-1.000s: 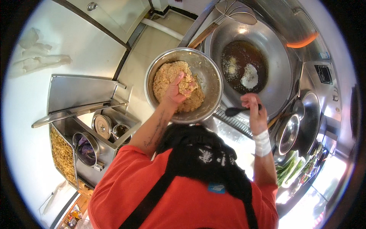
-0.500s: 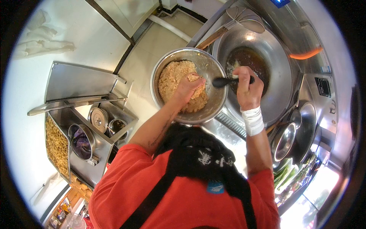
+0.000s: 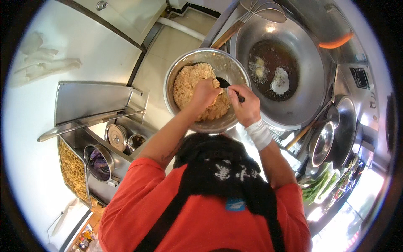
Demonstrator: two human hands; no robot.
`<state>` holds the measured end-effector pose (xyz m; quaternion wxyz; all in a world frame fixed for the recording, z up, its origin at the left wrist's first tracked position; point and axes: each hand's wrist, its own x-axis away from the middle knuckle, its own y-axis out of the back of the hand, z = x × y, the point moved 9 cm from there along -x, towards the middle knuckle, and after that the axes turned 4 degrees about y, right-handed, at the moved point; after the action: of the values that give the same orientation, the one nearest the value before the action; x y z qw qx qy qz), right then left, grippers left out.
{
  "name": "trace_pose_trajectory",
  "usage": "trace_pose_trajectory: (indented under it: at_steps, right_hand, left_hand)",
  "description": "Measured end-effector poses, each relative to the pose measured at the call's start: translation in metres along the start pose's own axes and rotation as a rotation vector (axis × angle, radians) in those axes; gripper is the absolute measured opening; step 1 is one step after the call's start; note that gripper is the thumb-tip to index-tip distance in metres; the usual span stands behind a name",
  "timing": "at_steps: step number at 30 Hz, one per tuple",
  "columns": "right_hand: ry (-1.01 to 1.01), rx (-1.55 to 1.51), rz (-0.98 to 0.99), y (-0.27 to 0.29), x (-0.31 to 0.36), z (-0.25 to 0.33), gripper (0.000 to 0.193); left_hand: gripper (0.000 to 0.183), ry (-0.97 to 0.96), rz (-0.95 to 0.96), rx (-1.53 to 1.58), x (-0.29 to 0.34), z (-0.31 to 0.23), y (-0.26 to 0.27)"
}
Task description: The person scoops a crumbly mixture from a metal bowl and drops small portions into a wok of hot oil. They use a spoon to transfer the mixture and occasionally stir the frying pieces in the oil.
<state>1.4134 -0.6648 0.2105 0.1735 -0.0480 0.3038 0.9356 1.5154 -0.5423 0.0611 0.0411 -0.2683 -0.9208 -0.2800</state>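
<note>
A deep steel bowl (image 3: pixel 237 74) holds a heap of tan, moist minced mixture (image 3: pixel 187 84). My left hand (image 3: pixel 203 93) is closed in that heap, with a bulge of the mixture showing at the thumb side. In my right hand (image 3: pixel 246 105) is a black spoon (image 3: pixel 223 82), its handle gripped and its scoop at the bowl's right inner side, touching or very near my left fist. To the right sits a large steel wok (image 3: pixel 306 105) with dark oil at the bottom. A pale foamy piece (image 3: pixel 280 81) and a yellowish frothy patch lie in the oil.
A wire skimmer with a wooden handle (image 3: pixel 228 35) rests across the wok's far left rim. Right of me are a steel bowl (image 3: pixel 322 143), a dark pan and green vegetables (image 3: pixel 321 185). On my left stand a tray of browned bits (image 3: pixel 72 170) and lidded containers (image 3: pixel 116 137).
My right hand has brought the spoon from over the wok back left to the bowl and my left hand. A pale piece now shows in the oil. The view has shifted slightly.
</note>
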Motion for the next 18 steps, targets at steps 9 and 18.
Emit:
trace_pose_trajectory:
  at_steps: [9, 18]
  right_hand:
    - [-0.314, -0.250, -0.105, 0.006, 0.045, -0.087, 0.022]
    - [-0.702, -1.056, -0.184, 0.012, 0.066, -0.181, 0.032]
  left_hand:
    - [0.023, -0.015, 0.226, -0.636, -0.007, -0.015, -0.046]
    - [0.022, 0.115, 0.357, -0.948, -0.016, -0.031, -0.077]
